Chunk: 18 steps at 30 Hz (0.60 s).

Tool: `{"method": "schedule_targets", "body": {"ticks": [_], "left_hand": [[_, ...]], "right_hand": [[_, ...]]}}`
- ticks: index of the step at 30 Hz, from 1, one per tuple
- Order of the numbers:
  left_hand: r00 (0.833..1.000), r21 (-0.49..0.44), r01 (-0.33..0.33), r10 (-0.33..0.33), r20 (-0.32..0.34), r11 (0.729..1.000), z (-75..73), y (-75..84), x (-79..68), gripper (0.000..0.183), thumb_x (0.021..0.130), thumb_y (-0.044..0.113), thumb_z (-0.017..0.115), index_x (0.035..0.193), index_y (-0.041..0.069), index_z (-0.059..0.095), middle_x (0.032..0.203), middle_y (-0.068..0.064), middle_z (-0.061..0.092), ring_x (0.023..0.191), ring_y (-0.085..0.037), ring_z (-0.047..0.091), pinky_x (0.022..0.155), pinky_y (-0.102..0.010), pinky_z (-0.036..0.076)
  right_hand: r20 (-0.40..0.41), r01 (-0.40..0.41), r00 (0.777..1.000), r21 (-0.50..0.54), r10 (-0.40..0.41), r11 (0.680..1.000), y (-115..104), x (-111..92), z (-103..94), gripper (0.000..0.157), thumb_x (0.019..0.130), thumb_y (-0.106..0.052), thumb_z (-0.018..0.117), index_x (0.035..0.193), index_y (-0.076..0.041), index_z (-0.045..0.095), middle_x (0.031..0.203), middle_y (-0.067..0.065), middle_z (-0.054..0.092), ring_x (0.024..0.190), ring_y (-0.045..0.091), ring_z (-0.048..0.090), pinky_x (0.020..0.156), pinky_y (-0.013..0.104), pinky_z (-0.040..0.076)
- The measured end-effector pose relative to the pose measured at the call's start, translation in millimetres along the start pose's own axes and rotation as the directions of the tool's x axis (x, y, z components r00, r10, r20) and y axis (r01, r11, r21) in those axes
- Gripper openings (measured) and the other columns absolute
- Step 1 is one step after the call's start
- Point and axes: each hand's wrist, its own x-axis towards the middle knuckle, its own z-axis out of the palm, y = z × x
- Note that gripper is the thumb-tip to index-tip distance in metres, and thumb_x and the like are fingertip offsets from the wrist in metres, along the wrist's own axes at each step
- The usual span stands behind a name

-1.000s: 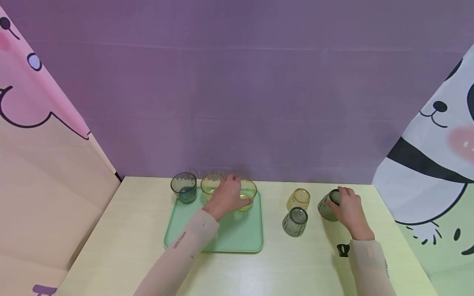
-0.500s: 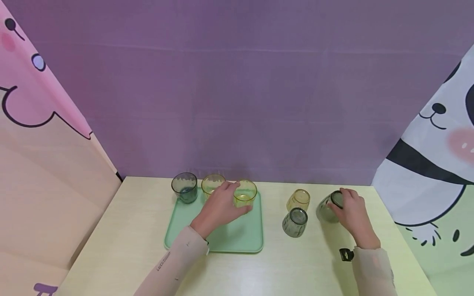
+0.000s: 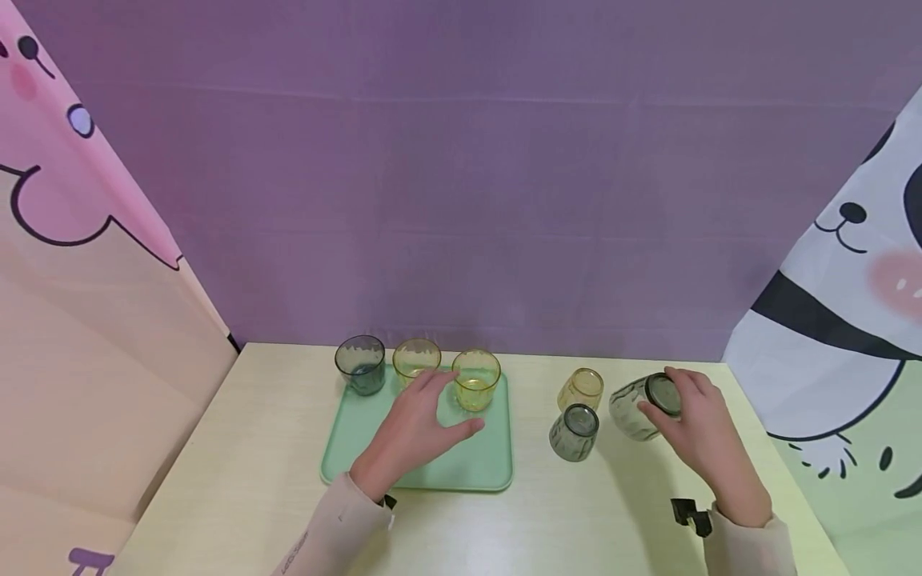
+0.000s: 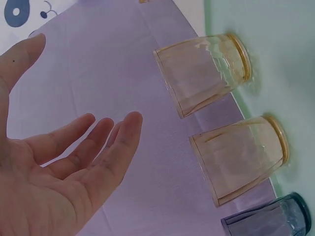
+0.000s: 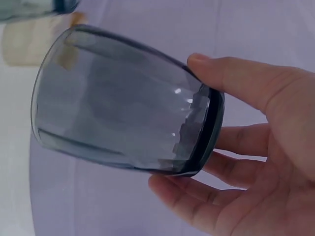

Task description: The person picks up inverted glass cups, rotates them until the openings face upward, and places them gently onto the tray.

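My right hand grips a grey glass by its thick base, thumb on one side and fingers on the other. The glass is tilted, its mouth pointing left, away from the palm. My left hand hovers over the green tray with fingers and thumb spread and nothing between them. Just beyond its fingertips a yellow glass stands upright on the tray. Left of that are another yellow glass, partly behind the hand, and a grey glass, both upright along the tray's far edge.
Between the tray and my right hand, a yellow glass and a grey glass stand upside down on the pale table. A purple cloth hangs behind the table, with printed cloths at both sides.
My left hand has let go of the right yellow glass on the tray and drawn back toward lower left. My right hand has tipped its grey glass further over and shifted slightly.
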Motion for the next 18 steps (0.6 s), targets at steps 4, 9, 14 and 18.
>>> {"method": "schedule_targets", "body": {"ticks": [4, 9, 14, 18], "left_hand": [[1.000, -0.053, 0.016, -0.017, -0.003, 0.998, -0.7, 0.0, -7.5, 0.073, 0.082, 0.048, 0.080, 0.139, 0.009, 0.056, 0.140, -0.008, 0.053, 0.111, -0.027, 0.061, 0.090, -0.043, 0.053], [0.999, -0.145, 0.034, -0.035, -0.002, 0.989, -0.6, 1.3, -15.9, 0.073, 0.081, 0.043, 0.083, 0.141, 0.010, 0.055, 0.138, -0.003, 0.052, 0.098, -0.017, 0.063, 0.081, -0.031, 0.056], [0.999, -0.230, 0.035, -0.040, -0.016, 0.972, 0.0, 2.3, -20.6, 0.071, 0.080, 0.039, 0.084, 0.139, 0.012, 0.056, 0.134, 0.003, 0.054, 0.110, -0.014, 0.057, 0.083, -0.026, 0.056], [0.999, -0.302, 0.029, -0.035, -0.014, 0.953, 1.0, 2.6, -22.4, 0.070, 0.080, 0.039, 0.085, 0.139, 0.015, 0.056, 0.132, 0.007, 0.055, 0.115, -0.013, 0.055, 0.085, -0.024, 0.056]], "right_hand": [[-0.038, 0.045, 0.998, 0.041, -0.043, 0.998, -8.2, -5.0, -2.1, 0.061, 0.083, -0.011, 0.082, 0.128, 0.016, 0.052, 0.124, 0.035, 0.051, 0.114, 0.053, 0.049, 0.091, 0.065, 0.042], [-0.048, 0.053, 0.998, 0.082, -0.049, 0.995, -18.1, -10.3, -1.7, 0.060, 0.083, -0.014, 0.082, 0.130, 0.011, 0.055, 0.124, 0.028, 0.054, 0.109, 0.046, 0.055, 0.086, 0.060, 0.047], [-0.042, 0.030, 0.999, 0.136, -0.024, 0.990, -24.9, -14.0, 1.2, 0.057, 0.084, -0.016, 0.082, 0.131, 0.006, 0.057, 0.124, 0.021, 0.058, 0.104, 0.035, 0.060, 0.076, 0.040, 0.055], [-0.034, 0.004, 0.999, 0.242, 0.004, 0.970, -29.2, -16.1, 5.4, 0.055, 0.085, -0.013, 0.082, 0.132, 0.002, 0.058, 0.123, 0.016, 0.058, 0.103, 0.024, 0.060, 0.077, 0.018, 0.055]]}}
